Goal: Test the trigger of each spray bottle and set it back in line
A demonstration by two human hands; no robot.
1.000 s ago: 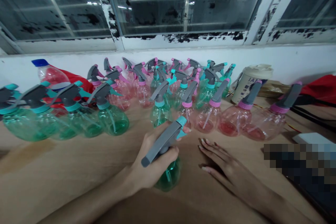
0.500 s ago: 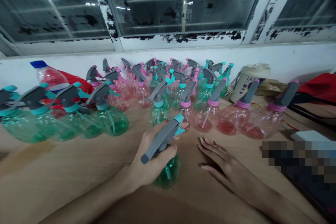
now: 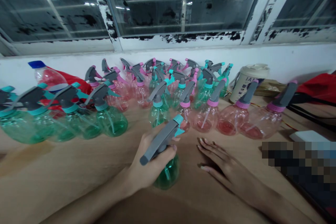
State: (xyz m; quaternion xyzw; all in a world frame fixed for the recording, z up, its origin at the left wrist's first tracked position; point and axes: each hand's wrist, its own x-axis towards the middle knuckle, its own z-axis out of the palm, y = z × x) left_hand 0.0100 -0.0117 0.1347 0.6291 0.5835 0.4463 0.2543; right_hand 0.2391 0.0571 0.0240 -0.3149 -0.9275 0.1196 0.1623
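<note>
Held roughly upright toward the near edge of the desk (image 3: 86, 168): translucent green spray bottle (image 3: 168, 175) (grey lever (image 3: 159, 144), turquoise nozzle (image 3: 179, 119) facing away).

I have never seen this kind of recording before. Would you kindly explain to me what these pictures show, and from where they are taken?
There is no machine here: you see a person's two bare hands. Every picture comes from one camera worn on the person's head, looking forward and down.

The left hand grips a green spray bottle around its upper part; its grey sprayer with a turquoise nozzle shows above the fingers. The right hand holds nothing; it lies palm down on the wooden table.

Beyond the hands stand more green bottles and pink bottles, all with sprayers. At the back, left, is a clear bottle with a blue cap; right, a pale container with lettering.
</note>
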